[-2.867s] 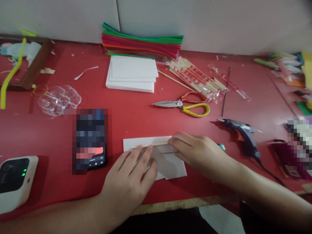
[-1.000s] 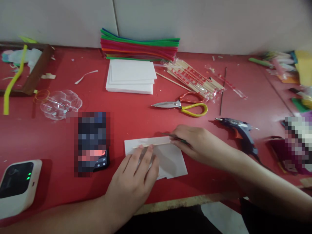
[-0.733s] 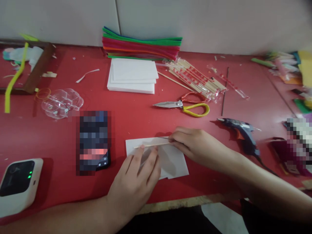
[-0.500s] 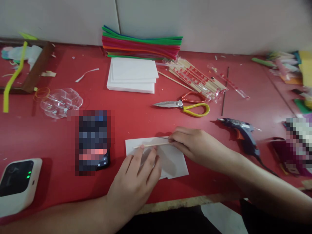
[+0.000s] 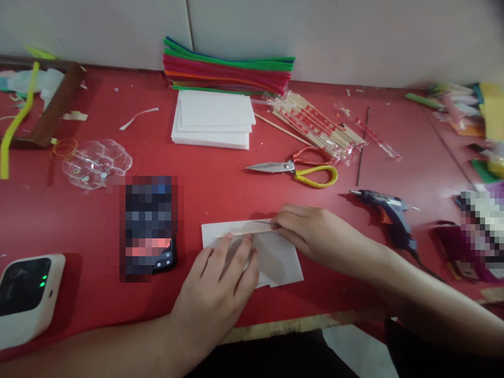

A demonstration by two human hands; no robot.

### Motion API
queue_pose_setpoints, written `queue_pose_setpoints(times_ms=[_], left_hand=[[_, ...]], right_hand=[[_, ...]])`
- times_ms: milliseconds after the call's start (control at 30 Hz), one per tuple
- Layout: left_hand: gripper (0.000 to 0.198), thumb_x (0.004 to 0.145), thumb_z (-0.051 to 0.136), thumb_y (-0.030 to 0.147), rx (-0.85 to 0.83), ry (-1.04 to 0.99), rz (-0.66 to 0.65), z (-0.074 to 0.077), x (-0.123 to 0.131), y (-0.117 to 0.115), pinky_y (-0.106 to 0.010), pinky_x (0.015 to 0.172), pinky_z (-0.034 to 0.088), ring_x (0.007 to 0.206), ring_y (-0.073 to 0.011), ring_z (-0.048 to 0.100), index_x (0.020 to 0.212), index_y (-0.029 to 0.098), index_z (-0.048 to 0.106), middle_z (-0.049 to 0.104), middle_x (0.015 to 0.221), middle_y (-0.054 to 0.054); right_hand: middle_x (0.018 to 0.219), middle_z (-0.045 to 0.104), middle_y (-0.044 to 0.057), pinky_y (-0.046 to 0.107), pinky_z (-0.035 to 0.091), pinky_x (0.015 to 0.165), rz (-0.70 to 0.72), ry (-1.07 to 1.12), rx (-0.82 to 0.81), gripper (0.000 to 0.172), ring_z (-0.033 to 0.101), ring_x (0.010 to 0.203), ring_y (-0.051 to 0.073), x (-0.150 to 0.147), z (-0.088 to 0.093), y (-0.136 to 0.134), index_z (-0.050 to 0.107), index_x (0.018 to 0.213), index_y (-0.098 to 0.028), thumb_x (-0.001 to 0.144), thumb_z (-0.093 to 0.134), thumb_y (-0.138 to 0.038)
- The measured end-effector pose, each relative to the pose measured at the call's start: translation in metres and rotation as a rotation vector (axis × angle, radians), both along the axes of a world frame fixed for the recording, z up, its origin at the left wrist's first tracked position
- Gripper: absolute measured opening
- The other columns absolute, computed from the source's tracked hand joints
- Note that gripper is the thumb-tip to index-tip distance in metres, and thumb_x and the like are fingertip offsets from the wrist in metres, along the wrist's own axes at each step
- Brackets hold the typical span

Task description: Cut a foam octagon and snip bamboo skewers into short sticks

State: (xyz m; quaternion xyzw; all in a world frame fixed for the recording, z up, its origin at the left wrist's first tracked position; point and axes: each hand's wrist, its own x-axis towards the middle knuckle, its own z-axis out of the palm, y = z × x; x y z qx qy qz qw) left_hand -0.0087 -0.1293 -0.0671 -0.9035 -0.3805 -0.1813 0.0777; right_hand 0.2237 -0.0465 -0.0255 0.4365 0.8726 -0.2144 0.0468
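A white foam-like sheet [image 5: 289,265] lies at the table's front edge, with a thin wooden stick [image 5: 258,231] across its upper part. My left hand [image 5: 220,283] rests over the sheet, fingers stretched and apart, two fingertips pressing against the stick's lower side. At the stick's right end, my right hand [image 5: 301,223] is closed in a pinch. From its fingers a thin dark pointed tool [image 5: 262,222] juts left, just above the stick; its handle is hidden. Whether those fingers also grip the stick's end, I cannot tell.
Scissors [image 5: 315,176] with red and yellow handles lie beyond the sheet, a glue gun [image 5: 388,210] to the right. Behind are stacked white sheets [image 5: 214,113], wrapped chopsticks [image 5: 315,126] and pipe cleaners [image 5: 228,68]. A phone [image 5: 169,257] and white device [image 5: 33,294] lie left.
The view has shifted very slightly. Both hands, the stick and the sheet keep the same positions relative to each other.
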Motion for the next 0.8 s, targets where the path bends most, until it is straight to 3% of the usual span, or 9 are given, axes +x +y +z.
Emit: queue_pose_setpoints(times_ms=[267, 467, 667, 800], left_hand=[[0.026, 0.093, 0.062, 0.019, -0.005, -0.021, 0.015, 0.0040, 0.0026, 0.0013, -0.044, 0.078, 0.053, 0.110, -0.0335, 0.068, 0.118, 0.019, 0.067, 0.069, 0.131, -0.008], [0.022, 0.093, 0.058, 0.016, -0.008, -0.039, 0.005, 0.0062, 0.0031, 0.0030, -0.044, 0.075, 0.055, 0.108, -0.0339, 0.069, 0.113, 0.021, 0.067, 0.071, 0.127, -0.008], [0.023, 0.093, 0.057, 0.015, 0.001, -0.037, 0.002, 0.0060, 0.0012, 0.0031, -0.044, 0.075, 0.057, 0.107, -0.0349, 0.070, 0.112, 0.021, 0.067, 0.072, 0.125, -0.009], [0.025, 0.092, 0.057, 0.013, -0.007, -0.029, -0.001, 0.0061, 0.0016, 0.0028, -0.044, 0.074, 0.058, 0.107, -0.0361, 0.070, 0.113, 0.021, 0.068, 0.071, 0.126, -0.009]], right_hand=[[0.089, 0.063, 0.003, 0.029, 0.045, 0.068, 0.006, 0.002, -0.015, 0.016, 0.063, 0.077, 0.017, 0.0003, 0.0000, 0.0005, 0.062, 0.091, -0.017, 0.099, 0.048, -0.018], [0.100, 0.063, 0.005, 0.029, 0.043, 0.067, -0.010, 0.067, -0.022, 0.016, 0.063, 0.079, 0.017, 0.0016, 0.0046, -0.0002, 0.058, 0.104, -0.019, 0.102, 0.044, -0.027], [0.088, 0.061, 0.003, 0.028, 0.035, 0.058, -0.039, 0.128, 0.097, 0.014, 0.058, 0.067, 0.015, -0.0007, 0.0050, -0.0041, 0.047, 0.108, -0.015, 0.096, 0.040, -0.013], [0.097, 0.059, 0.006, 0.027, 0.026, 0.053, 0.096, -0.031, 0.175, 0.017, 0.053, 0.065, 0.013, -0.0034, 0.0087, 0.0000, 0.051, 0.097, -0.017, 0.089, 0.043, -0.004]])
